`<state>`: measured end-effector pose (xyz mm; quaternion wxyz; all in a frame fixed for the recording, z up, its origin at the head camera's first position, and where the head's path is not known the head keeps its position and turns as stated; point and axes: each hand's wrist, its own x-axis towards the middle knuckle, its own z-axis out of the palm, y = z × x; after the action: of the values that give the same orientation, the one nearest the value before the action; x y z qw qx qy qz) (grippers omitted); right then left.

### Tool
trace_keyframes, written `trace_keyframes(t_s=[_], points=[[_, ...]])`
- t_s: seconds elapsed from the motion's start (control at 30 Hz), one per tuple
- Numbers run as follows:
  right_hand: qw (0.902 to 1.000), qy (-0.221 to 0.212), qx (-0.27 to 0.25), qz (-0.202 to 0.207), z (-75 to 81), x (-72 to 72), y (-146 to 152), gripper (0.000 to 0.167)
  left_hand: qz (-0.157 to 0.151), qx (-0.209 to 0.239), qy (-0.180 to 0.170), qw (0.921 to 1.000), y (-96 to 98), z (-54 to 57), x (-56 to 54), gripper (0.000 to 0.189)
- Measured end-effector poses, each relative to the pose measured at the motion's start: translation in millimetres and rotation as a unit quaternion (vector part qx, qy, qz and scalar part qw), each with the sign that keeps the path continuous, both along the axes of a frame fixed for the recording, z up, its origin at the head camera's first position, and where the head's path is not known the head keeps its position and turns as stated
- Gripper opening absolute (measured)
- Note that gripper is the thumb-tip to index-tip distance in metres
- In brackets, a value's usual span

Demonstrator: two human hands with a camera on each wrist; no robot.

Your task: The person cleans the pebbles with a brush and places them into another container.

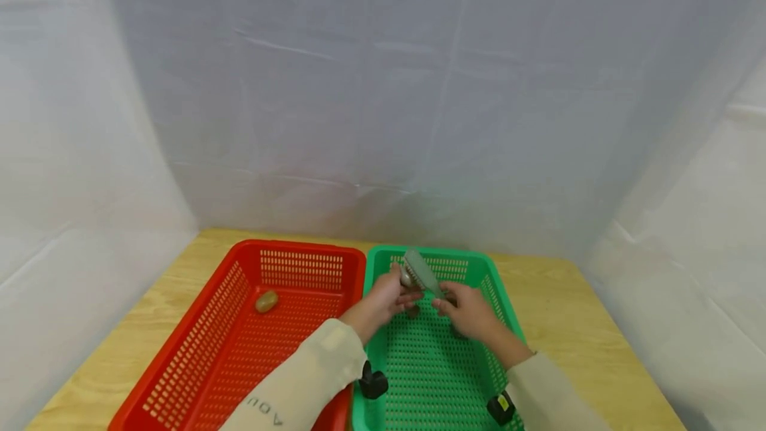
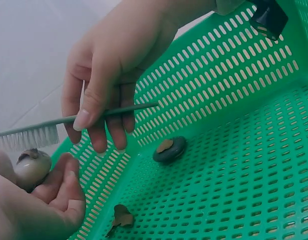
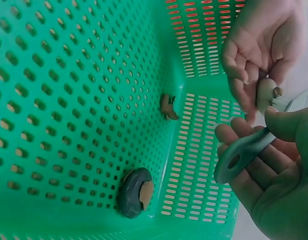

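Observation:
Over the far end of the green basket [image 1: 439,358], my left hand [image 1: 383,294] holds a smooth pale stone [image 2: 34,167] between fingers and thumb. A brown scrap, perhaps leaf or mud, sits on the stone. My right hand [image 1: 469,311] grips the handle of a grey-green scrubbing brush [image 1: 423,275], thumb on top and fingers beneath. In the right wrist view, the pale bristles [image 3: 281,102] meet the stone beside the scrap. Below on the basket floor lies a dark stone [image 3: 131,194] with a tan flake on it. A loose curled brown scrap [image 2: 122,216] lies nearby.
Left of the green basket stands a red basket [image 1: 287,351] with a yellow-brown stone [image 1: 266,301] inside. Both baskets rest on a wooden table [image 1: 574,324]. White sheeting [image 1: 371,98] hangs behind and at the sides. A black camera [image 1: 372,381] is worn on each wrist.

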<state>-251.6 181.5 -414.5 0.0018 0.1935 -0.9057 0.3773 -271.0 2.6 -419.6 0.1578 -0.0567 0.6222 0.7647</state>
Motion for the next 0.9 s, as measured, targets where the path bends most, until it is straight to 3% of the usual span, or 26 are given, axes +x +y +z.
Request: trace_keyframes(t_s=[0.13,0.4,0.63,0.9], points=[[1.0000,0.008,0.003,-0.001,-2.3,1.2,-0.9,0.029,0.001,-0.020,0.008,0.9998,-0.7,0.4,2.8,0.058],[0.9989,0.038,0.020,-0.020,-5.2,-0.5,1.3,0.028,0.010,-0.015,0.016,0.9997,0.6,0.0,1.2,0.045],[0.9985,0.018,0.011,-0.051,-4.1,-0.5,1.4,0.029,-0.009,-0.024,0.015,0.9996,1.8,-1.2,-1.7,0.041],[0.9975,0.012,0.005,-0.070,-4.1,0.0,-0.1,0.030,-0.002,-0.038,0.009,0.9992,1.5,0.0,-2.0,0.039]])
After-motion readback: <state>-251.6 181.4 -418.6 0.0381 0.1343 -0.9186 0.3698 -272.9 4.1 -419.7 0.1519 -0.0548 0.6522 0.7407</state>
